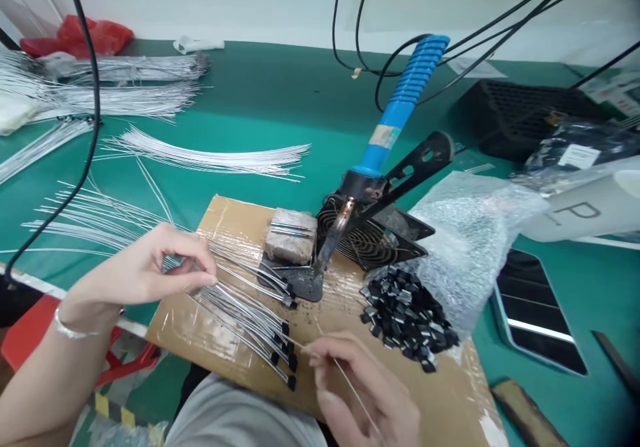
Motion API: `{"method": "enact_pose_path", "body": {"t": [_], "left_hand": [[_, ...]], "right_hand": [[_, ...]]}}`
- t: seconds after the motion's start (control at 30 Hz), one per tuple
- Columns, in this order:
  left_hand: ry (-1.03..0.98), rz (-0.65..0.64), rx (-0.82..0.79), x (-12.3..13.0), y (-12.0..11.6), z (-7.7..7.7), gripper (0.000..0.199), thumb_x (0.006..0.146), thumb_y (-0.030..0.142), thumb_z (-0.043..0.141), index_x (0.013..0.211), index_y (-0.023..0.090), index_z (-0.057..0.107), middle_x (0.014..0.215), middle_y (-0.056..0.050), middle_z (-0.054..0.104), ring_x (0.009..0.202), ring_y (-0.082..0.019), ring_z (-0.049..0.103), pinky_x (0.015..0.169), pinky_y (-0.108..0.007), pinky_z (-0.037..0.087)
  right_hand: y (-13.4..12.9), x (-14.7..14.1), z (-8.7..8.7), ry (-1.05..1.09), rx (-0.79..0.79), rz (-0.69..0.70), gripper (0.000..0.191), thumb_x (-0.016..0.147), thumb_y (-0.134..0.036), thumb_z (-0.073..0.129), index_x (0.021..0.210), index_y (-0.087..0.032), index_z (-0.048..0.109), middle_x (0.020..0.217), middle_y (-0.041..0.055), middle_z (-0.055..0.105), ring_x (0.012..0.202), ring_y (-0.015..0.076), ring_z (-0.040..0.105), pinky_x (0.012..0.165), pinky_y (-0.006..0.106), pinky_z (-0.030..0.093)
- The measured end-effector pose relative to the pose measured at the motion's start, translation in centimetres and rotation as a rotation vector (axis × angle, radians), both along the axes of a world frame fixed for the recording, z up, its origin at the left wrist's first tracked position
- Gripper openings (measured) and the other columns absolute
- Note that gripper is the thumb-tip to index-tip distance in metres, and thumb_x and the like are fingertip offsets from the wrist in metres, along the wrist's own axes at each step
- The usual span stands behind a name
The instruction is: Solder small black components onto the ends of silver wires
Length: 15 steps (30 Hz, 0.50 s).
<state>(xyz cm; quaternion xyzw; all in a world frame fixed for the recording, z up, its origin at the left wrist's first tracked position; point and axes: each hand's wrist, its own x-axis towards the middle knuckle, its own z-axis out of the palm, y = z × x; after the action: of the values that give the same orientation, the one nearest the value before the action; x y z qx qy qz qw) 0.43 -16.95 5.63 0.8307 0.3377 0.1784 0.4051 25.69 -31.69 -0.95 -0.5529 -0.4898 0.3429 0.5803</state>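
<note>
My left hand (180,267) pinches a thin wire above the cardboard (220,360). The fingers of my right hand (360,390) are closed on a wire near its end, and a thin strand crosses below those fingers. Between my hands lie wires with black connectors (291,381) at their ends. A heap of small black connectors (407,313) sits to the right on the cardboard. Behind my hands, a blue-handled soldering iron (407,93) rests in its stand, beside a grey block (291,235) with thin metal pieces on it.
Loose wire bundles (215,157) lie on the green table (280,93) at the back left. A black fan (367,233) stands behind the heap. Bubble wrap (465,233) and a phone (540,310) are at the right. A black cable (95,93) hangs at the left.
</note>
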Motion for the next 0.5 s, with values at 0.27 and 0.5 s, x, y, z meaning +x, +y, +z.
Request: {"method": "enact_pose_path", "body": {"t": [0.27, 0.5], "left_hand": [[-0.037, 0.033, -0.011, 0.3, -2.0, -1.0, 0.013, 0.093, 0.016, 0.065, 0.086, 0.023, 0.074, 0.069, 0.002, 0.070, 0.059, -0.010, 0.057, 0.058, -0.024, 0.044], [0.033, 0.034, -0.107, 0.9, -3.2, -1.9, 0.014, 0.095, 0.021, 0.063, 0.085, 0.023, 0.073, 0.069, 0.000, 0.069, 0.058, -0.011, 0.057, 0.054, -0.025, 0.041]], "right_hand": [[0.3, -1.1, -0.6, -0.023, -0.004, -0.010, 0.021, 0.090, -0.016, 0.068, 0.070, -0.019, 0.061, 0.067, -0.0009, 0.056, 0.059, 0.0107, 0.048, 0.055, 0.024, 0.034], [0.6, -1.4, -1.2, 0.096, -0.095, 0.067, 0.025, 0.089, -0.025, 0.070, 0.066, -0.018, 0.061, 0.063, -0.0014, 0.056, 0.055, 0.0090, 0.047, 0.051, 0.023, 0.031]]}}
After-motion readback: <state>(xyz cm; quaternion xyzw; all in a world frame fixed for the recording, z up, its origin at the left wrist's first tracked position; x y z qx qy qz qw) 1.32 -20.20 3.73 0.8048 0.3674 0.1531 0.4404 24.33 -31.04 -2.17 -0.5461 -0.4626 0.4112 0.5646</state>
